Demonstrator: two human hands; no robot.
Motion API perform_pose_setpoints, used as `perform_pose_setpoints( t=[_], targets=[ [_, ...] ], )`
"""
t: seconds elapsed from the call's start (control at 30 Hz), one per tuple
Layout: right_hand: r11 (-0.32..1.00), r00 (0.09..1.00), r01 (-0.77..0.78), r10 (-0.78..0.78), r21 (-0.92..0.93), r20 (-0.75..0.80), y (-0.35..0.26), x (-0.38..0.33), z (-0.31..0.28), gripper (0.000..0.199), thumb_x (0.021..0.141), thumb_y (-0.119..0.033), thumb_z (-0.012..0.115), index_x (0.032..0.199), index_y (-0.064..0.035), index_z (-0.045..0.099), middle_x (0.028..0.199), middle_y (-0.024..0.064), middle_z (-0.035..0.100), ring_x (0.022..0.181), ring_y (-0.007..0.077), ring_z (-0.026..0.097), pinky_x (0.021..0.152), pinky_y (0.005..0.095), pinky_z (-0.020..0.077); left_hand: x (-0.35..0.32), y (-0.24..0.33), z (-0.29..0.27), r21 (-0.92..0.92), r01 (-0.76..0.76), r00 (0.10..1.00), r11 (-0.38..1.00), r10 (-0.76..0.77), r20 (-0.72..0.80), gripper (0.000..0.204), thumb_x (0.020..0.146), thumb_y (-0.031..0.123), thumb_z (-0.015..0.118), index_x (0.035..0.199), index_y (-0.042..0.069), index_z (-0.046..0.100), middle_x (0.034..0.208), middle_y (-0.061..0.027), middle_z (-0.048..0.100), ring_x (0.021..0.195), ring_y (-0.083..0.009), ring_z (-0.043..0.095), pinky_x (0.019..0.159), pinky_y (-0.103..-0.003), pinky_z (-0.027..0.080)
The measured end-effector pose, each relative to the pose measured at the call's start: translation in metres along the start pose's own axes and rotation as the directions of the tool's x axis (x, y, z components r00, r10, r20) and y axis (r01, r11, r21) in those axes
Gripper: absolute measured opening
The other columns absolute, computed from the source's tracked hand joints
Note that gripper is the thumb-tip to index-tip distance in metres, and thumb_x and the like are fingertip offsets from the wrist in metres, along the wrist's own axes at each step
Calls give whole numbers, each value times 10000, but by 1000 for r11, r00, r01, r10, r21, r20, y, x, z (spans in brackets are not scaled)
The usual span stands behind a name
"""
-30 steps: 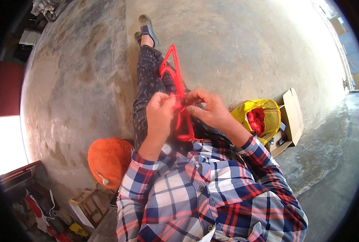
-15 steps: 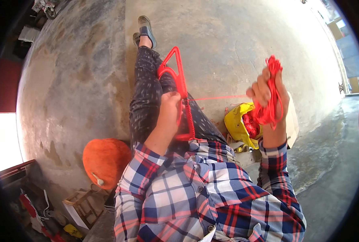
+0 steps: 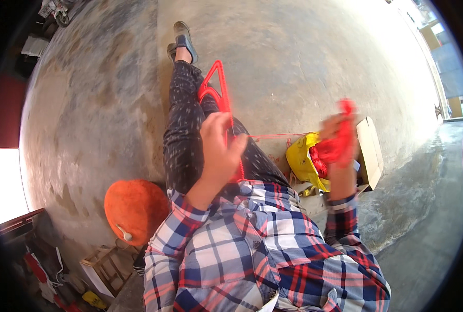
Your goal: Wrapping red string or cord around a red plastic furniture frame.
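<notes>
The person sits with a red frame [image 3: 222, 86] lying along the dark trousers [image 3: 182, 135], on top of the legs. The left hand [image 3: 218, 148] is right over the lower part of the frame. Its thumb is spread away from the fingers, so it looks loose, and I cannot tell if it touches the frame. The right hand [image 3: 333, 125] is wrapped around a bunch of red string [image 3: 344, 143], held out to the right, near a yellow bag [image 3: 299, 160] with more red string [image 3: 318, 165] in it. Both hands are blurry. A thin red thread [image 3: 283, 135] goes nearly straight across from near the left hand to the bunch. To do this part well, I think the thread should be snug but not yanked, because a hard tug could make the frame slide on the smooth cloth. The left thumb and fingers could pinch the frame so it sits firm. The right hand should squeeze the bunch just enough that no loops fall out. It is also good to hold the thread clear of the bag's edge, so it does not snag.
</notes>
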State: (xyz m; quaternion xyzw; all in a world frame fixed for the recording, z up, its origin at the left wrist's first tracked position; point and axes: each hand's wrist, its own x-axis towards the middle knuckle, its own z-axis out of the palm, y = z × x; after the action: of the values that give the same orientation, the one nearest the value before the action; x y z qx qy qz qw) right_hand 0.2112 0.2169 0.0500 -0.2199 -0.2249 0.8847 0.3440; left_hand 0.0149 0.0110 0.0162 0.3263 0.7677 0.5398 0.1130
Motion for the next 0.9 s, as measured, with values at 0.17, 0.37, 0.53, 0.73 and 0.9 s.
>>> perform_pose_setpoints(
  t=[0.17, 0.37, 0.53, 0.73, 0.9],
  targets=[
    [838, 899, -415, 437, -354, -22, 115, -28, 40, 435, 890, -462, 603, 1021, -47, 600, 691, 0, 541, 547, 78, 448, 475, 228, 359, -11, 45, -7, -213, -161, 898, 964, 232, 373, 307, 853, 120, 650, 1138, 18, 603, 1218, -149, 554, 1104, -282, 541, 957, -373, 417],
    [804, 736, -521, 593, -285, 327, 108, 28, -2, 461, 915, -460, 550, 1084, -34, 605, 705, -21, 529, 548, 65, 406, 456, 215, 281, 16, 40, -50, -879, 386, 919, 278, -203, 339, 212, 902, 28, 592, 1112, 24, 616, 1096, -49, 596, 953, -154, 580, 815, -288, 488],
    [633, 800, -342, 584, -695, 138, 105, 70, 0, 229, 868, -214, 637, 1018, -42, 659, 728, -43, 564, 578, 35, 439, 492, 197, 319, 22, 2, -62, 203, -354, 867, 913, 239, 437, 288, 773, -98, 560, 1021, 11, 659, 922, -106, 586, 835, -243, 603, 742, -344, 492],
    [287, 710, 198, 617, -937, 339, 132, 57, 14, 246, 832, -228, 699, 982, -37, 667, 1054, 56, 633, 911, 140, 579, 743, 279, 479, 3, -13, -13, 257, -208, 956, 944, 140, 259, 240, 701, -69, 591, 928, 8, 598, 872, -161, 583, 828, -327, 599, 745, -361, 484],
    [693, 929, 43, 237, -720, 284, 88, 52, 8, 96, 778, -120, 683, 799, -64, 609, 1033, 126, 641, 1017, 217, 590, 919, 354, 439, 13, -24, -14, 168, -239, 970, 956, 229, 81, 219, 682, -57, 612, 879, 25, 566, 915, -113, 515, 836, -279, 565, 756, -345, 473]
  ],
)
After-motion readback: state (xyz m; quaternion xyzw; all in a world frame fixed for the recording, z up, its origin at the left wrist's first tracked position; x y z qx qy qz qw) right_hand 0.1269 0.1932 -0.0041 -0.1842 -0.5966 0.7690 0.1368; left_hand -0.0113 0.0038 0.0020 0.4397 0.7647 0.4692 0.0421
